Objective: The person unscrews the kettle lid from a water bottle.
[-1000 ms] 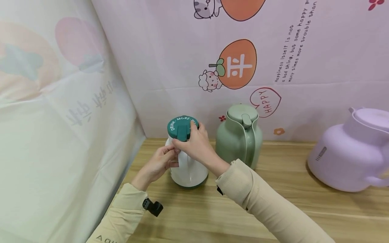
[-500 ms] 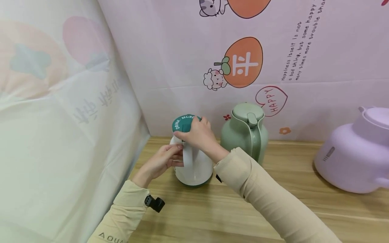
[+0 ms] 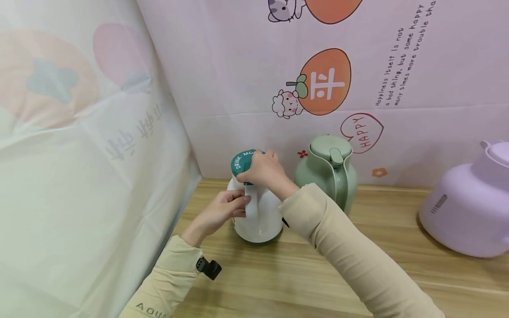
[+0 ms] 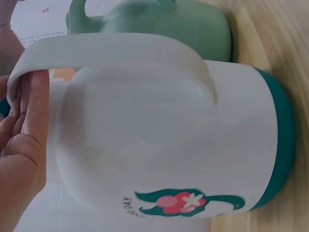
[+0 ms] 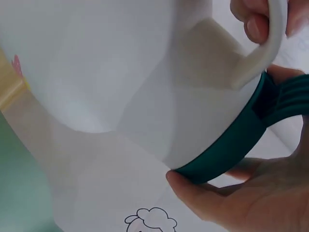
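A white thermos jug (image 3: 260,221) with a dark green base stands upright on the table. Its round teal lid (image 3: 240,161) bears white lettering and is partly covered by my right hand (image 3: 267,171), which grips it from above with fingers and thumb at its edge. In the right wrist view, a ribbed tab (image 5: 289,99) juts from the lid's side. My left hand (image 3: 220,210) holds the upper part of the white handle (image 4: 130,50), fingers inside the loop and thumb on the outside. A flower print (image 4: 181,203) shows on the jug's body in the left wrist view.
Close to the right of the jug stands a green thermos jug (image 3: 306,172), partly behind my right forearm. A lilac jug (image 3: 465,207) stands farther right. Printed cloth (image 3: 238,88) hangs behind the wooden table (image 3: 318,282) and along its left side.
The view has swung left, so everything sits farther right in it. My right hand has shifted over the lid, covering its tab and more lettering. My left thumb has come onto the handle.
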Demonstrator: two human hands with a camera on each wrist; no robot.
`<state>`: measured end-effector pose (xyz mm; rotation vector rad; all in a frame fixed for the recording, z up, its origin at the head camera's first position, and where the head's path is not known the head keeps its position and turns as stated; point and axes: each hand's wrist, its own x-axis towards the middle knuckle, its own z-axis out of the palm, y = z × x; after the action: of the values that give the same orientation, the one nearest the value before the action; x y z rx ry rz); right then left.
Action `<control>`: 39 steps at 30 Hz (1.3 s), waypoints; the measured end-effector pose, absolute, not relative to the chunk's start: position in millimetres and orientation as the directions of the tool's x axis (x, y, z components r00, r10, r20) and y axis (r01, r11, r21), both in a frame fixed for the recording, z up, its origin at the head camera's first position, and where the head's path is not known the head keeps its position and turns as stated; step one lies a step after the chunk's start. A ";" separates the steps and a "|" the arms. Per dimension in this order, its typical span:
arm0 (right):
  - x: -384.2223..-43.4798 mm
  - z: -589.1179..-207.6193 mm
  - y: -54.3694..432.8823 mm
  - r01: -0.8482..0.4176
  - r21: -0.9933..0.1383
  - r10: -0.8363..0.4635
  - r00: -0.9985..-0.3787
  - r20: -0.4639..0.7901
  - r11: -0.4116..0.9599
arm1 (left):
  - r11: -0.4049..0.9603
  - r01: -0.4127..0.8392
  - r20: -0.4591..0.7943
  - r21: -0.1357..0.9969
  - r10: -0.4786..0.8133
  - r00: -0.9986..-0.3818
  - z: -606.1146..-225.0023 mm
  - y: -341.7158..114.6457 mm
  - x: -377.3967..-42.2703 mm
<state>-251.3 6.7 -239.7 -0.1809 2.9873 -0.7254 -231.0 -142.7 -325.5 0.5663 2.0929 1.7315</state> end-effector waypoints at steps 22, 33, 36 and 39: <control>-265.2 -227.6 27.4 -0.224 -0.456 -0.329 -0.930 -0.165 0.861 | 0.072 0.123 0.059 0.990 0.578 -0.814 -337.5 -138.8 -236.0; -282.2 -228.3 44.2 -0.286 -0.533 -0.465 -0.852 -0.239 0.796 | 0.096 0.057 -0.010 0.994 0.590 -0.808 -333.9 -140.7 -235.3; -273.3 -228.9 33.5 -0.255 -0.462 -0.369 -0.913 -0.173 0.849 | 0.114 0.059 -0.020 0.992 0.593 -0.805 -332.8 -140.9 -234.4; -261.0 -232.0 16.9 -0.197 -0.352 -0.240 -0.967 -0.082 0.915 | 0.121 0.066 -0.019 0.990 0.591 -0.806 -333.0 -139.9 -234.0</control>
<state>-261.0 16.9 -232.0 -0.3375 2.9523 -0.5241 -234.0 -139.9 -333.0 0.6349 1.9963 1.7291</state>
